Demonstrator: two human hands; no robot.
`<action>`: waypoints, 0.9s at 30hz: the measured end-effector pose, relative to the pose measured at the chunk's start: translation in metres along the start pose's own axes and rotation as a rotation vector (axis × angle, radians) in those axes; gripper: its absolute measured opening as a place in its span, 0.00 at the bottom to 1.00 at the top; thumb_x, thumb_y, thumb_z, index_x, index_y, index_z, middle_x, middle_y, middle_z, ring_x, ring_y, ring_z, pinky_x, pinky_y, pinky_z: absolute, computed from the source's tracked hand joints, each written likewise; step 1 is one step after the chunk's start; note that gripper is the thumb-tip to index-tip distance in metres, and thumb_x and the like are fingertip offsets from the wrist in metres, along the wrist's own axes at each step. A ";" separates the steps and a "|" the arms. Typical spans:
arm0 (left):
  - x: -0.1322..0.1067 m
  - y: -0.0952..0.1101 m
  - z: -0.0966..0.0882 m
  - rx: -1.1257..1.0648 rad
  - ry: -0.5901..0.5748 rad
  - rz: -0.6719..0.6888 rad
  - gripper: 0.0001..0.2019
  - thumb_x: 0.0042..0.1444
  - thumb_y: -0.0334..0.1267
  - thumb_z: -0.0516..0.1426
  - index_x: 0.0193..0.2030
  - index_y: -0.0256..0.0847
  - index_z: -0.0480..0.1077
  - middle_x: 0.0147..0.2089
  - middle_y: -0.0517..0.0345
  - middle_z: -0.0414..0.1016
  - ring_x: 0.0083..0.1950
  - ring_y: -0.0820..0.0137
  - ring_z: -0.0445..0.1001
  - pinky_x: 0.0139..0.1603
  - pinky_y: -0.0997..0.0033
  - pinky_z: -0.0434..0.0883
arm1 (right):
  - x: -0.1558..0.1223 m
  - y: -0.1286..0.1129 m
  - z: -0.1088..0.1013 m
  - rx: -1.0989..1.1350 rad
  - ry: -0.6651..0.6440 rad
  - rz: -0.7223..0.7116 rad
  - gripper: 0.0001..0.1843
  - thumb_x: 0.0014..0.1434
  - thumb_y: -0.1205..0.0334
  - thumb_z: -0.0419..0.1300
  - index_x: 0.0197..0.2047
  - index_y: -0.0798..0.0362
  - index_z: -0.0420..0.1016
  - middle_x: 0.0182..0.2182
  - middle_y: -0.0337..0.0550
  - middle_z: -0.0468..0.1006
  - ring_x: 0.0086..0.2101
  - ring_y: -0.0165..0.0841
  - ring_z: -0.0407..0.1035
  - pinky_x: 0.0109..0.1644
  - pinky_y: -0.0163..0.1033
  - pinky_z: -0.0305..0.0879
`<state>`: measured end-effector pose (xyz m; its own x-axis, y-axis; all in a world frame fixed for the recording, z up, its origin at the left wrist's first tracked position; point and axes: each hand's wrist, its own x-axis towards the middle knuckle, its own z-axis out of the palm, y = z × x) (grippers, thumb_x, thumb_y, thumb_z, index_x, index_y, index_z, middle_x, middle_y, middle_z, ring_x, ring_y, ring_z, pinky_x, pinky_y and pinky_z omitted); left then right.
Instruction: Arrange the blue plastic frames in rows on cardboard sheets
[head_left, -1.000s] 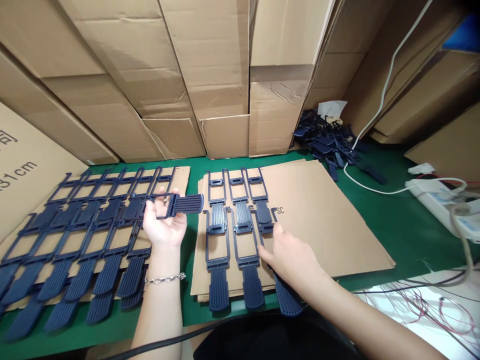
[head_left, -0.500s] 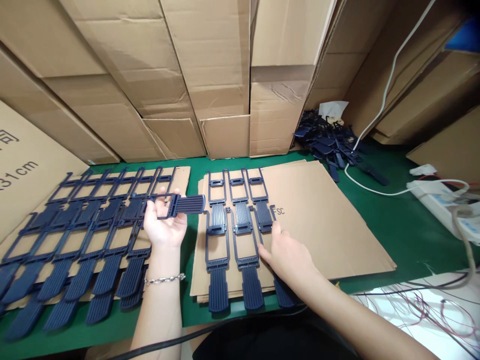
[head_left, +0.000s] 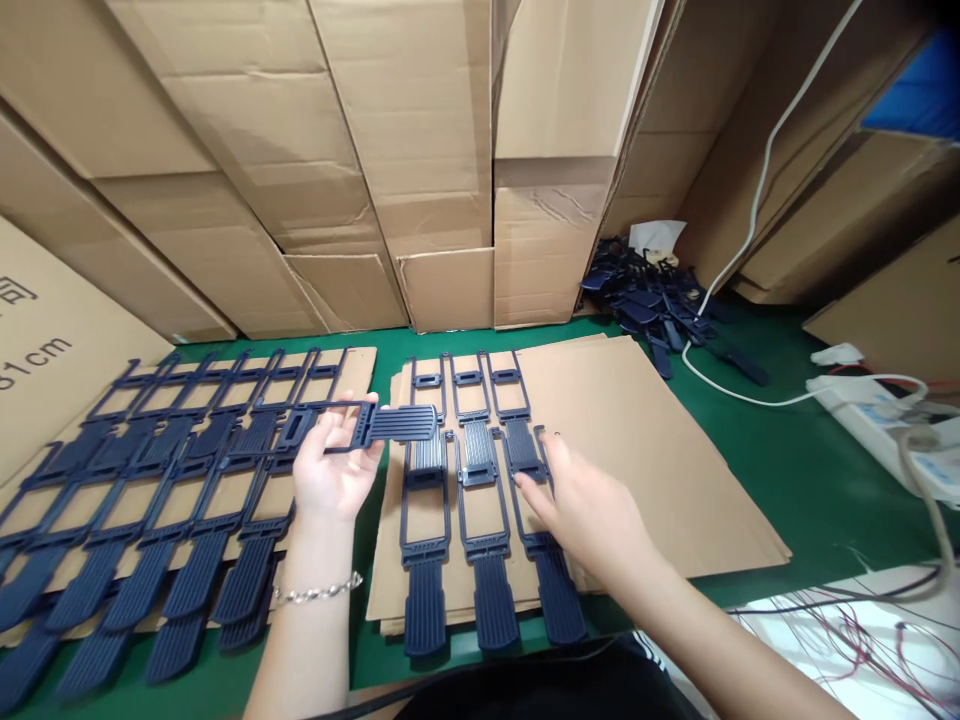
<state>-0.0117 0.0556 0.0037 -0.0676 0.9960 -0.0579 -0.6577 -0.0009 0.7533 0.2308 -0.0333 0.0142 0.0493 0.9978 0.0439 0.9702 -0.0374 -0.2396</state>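
My left hand point(head_left: 331, 478) holds a dark blue plastic frame part point(head_left: 352, 428) level above the gap between two cardboard sheets, its ribbed paddle end pointing right. My right hand point(head_left: 592, 510) rests with fingers spread on the rightmost blue part point(head_left: 541, 545) of the rows laid on the middle cardboard sheet point(head_left: 645, 450). Two rows of three such parts lie there. The left cardboard sheet point(head_left: 358, 362) carries several more of the same parts in overlapping rows point(head_left: 150, 480).
Tall cardboard boxes point(head_left: 420, 150) wall off the back. A loose heap of blue parts point(head_left: 660, 305) lies at the back right beside a white cable point(head_left: 742, 395). A white power strip point(head_left: 885, 410) and thin red wires point(head_left: 862, 620) sit at the right on the green table point(head_left: 810, 470).
My left hand has carried its part a little to the right, over the first column. My right hand has slid slightly up along the rightmost part. The view has tilted downward slightly.
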 end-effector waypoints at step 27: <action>-0.086 0.000 -0.027 0.452 0.311 0.110 0.14 0.46 0.46 0.61 0.36 0.40 0.71 0.37 0.54 0.75 0.40 0.64 0.74 0.40 0.72 0.74 | 0.049 0.082 0.014 0.383 0.105 0.191 0.26 0.50 0.63 0.53 0.54 0.58 0.60 0.47 0.52 0.66 0.48 0.39 0.63 0.49 0.41 0.60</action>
<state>-0.0261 -0.0325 -0.0087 -0.3810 0.9189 -0.1024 -0.2516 0.0035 0.9678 0.3098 0.0130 -0.0169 0.2626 0.9632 0.0573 0.7843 -0.1785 -0.5941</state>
